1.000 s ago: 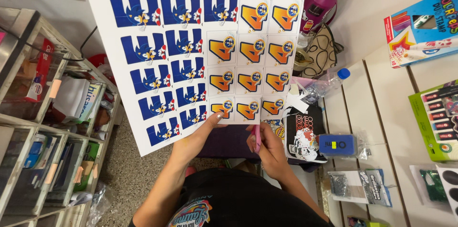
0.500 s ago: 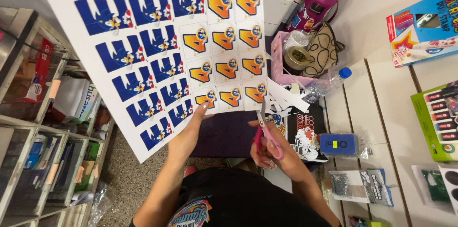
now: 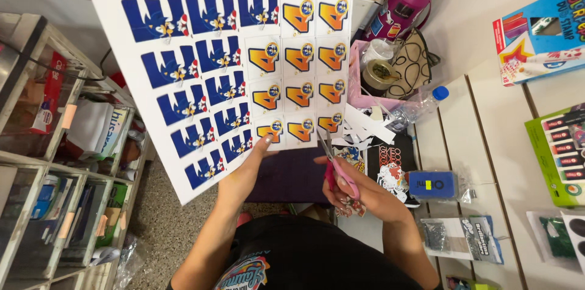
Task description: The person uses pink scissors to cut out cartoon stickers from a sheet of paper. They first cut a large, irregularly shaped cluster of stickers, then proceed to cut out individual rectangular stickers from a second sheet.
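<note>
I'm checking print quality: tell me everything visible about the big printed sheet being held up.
The printed sheet is white glossy-looking paper, held tilted in the air. It carries rows of blue designs on the left and orange ones on the right. The left hand grips its lower edge; pink-handled scissors in the right hand meet its lower right corner.

The left hand (image 3: 244, 174) holds a printed sticker sheet (image 3: 231, 76) while the right hand (image 3: 359, 189) grips pink-handled scissors (image 3: 336, 165).

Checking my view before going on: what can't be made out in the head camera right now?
- Left hand: fingers hidden behind the printed sheet.
- Scissors: handles covered by the right hand.
- Sheet's far edge: cropped at the frame top.
- Paper scraps: too jumbled to count.
</note>
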